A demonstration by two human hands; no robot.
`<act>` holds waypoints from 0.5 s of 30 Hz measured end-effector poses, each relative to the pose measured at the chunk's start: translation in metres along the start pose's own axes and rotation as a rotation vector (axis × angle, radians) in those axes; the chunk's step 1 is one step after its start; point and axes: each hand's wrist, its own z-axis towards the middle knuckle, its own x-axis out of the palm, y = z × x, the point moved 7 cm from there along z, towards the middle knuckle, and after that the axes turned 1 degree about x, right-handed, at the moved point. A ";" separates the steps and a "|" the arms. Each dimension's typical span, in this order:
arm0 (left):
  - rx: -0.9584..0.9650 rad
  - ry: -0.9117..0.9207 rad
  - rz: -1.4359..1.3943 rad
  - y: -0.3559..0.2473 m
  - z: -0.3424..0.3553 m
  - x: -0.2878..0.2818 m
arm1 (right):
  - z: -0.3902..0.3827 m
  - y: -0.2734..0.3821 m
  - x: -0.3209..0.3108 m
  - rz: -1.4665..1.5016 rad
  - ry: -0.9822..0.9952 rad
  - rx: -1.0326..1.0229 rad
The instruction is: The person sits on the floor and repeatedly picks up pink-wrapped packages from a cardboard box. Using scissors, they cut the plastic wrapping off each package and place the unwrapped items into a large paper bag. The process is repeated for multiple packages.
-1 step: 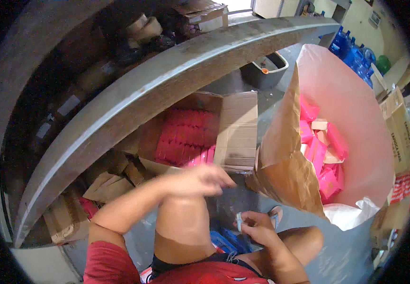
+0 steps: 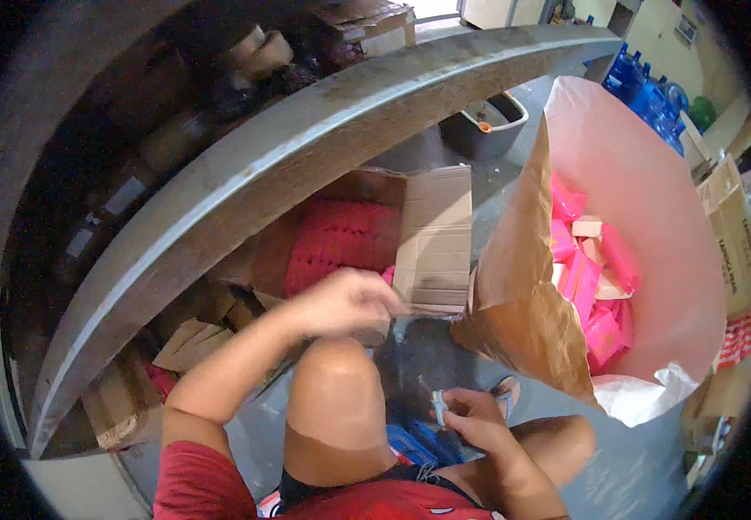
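Pink packets fill one open cardboard box [image 2: 367,238] that sits on the floor under a long grey beam [image 2: 306,165], stacked in rows too dense to count. One flap [image 2: 434,234] of the box stands open toward the person. The left hand [image 2: 347,301] reaches to the near edge of the box with its fingers curled, pinching the end of a pink packet [image 2: 388,276] that only just shows; how firmly it grips I cannot tell. The right hand [image 2: 471,418] is low beside the bent knee [image 2: 334,381], fingers closed around one small pale object [image 2: 437,407], too small to make out. Just right of the box stands one tall brown paper sack [image 2: 523,303] with a pale liner, its mouth wide open, holding a loose heap of the same pink packets [image 2: 597,286] with a few tan ones mixed in. One grey tub [image 2: 484,126] sits beyond the box, and several blue water bottles [image 2: 644,91] stand in the far corner.
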 end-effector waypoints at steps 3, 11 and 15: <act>-0.237 -0.362 0.494 0.105 0.023 -0.097 | 0.008 -0.002 -0.013 -0.084 0.056 0.095; -0.526 0.239 0.840 0.325 0.090 -0.036 | 0.015 -0.015 -0.019 -0.387 -0.016 0.017; -0.379 0.277 0.726 0.351 0.147 0.024 | 0.018 -0.030 -0.016 -0.449 0.052 0.052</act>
